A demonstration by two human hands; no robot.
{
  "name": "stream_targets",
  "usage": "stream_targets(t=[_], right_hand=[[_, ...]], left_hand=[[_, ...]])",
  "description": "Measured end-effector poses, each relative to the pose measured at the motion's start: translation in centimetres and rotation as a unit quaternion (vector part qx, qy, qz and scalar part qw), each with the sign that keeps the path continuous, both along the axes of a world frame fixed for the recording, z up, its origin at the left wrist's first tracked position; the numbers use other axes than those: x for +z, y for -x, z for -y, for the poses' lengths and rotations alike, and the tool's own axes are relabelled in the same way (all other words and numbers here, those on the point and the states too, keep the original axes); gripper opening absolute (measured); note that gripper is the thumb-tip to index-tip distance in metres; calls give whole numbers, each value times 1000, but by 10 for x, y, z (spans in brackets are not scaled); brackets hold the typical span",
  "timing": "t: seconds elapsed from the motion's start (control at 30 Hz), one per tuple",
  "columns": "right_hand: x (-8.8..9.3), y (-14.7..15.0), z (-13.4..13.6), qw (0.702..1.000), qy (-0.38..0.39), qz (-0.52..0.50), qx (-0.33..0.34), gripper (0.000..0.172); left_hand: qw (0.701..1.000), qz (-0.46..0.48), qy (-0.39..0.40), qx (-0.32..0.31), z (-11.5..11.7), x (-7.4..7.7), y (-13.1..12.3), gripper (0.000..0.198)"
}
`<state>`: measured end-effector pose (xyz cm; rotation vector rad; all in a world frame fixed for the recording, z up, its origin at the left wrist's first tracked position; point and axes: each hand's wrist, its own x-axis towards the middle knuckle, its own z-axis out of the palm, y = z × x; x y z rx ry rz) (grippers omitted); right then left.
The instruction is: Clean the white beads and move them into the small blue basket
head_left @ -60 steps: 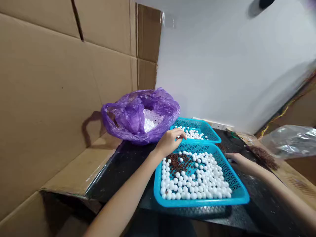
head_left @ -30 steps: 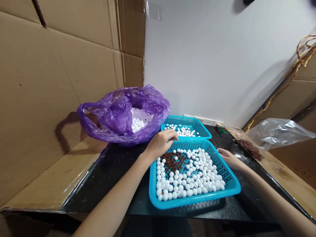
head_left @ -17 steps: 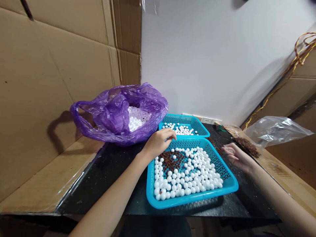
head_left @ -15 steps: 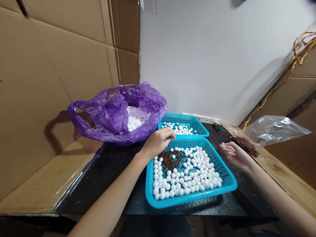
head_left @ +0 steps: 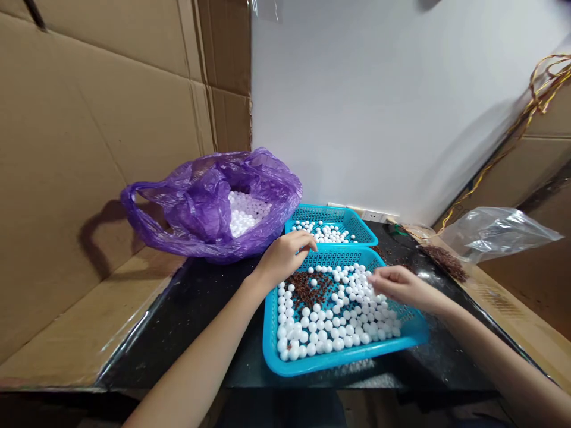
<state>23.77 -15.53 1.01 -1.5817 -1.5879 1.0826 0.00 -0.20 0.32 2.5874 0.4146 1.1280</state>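
Note:
The front blue plastic basket [head_left: 343, 361] holds many white balls [head_left: 332, 333] and a patch of small brown pieces [head_left: 310, 290]. At its far left corner is my left hand [head_left: 289, 257], fingers bent and together near the rim; what lies under the fingertips is hidden. My right hand [head_left: 401, 287] hovers over the basket's right side with its fingers closed together. Whatever its fingertips hold, if anything, is too small to make out. Behind stands a second blue basket [head_left: 363, 229] with fewer white balls inside.
To the left, a purple plastic bag [head_left: 200, 208] lies open with white balls in it. Brown pieces in a clear plastic bag [head_left: 502, 235] lie at the right on cardboard. A cardboard wall [head_left: 111, 107] and a power strip [head_left: 375, 217] bound the black table [head_left: 178, 321].
My right hand has moved left, from beside the basket to over its right part, and its fingers have closed. The left hand has stayed in place.

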Motion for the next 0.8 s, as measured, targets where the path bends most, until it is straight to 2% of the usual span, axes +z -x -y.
stream_targets(t=[0.1,0.2,0.67,0.73,0.8], right_hand=[[0,14,5,968,-9,219,118,20],[-1,20,6,940,1,310,144,16],[5,35,-20,892,42,383,237,14],[11,29,-22,906,28,350,239,15],[17,16,-22,939,13,259,225,17]], left_hand=[[1000,0,-1,2,0,0,0,23],[1000,1,-2,4,0,0,0,23],[1000,-6,-13,7,-5,7,0,21],[1000,-11,-14,8,-8,8,0,20],[1000,-12,-18,13,-10,9,0,18]])
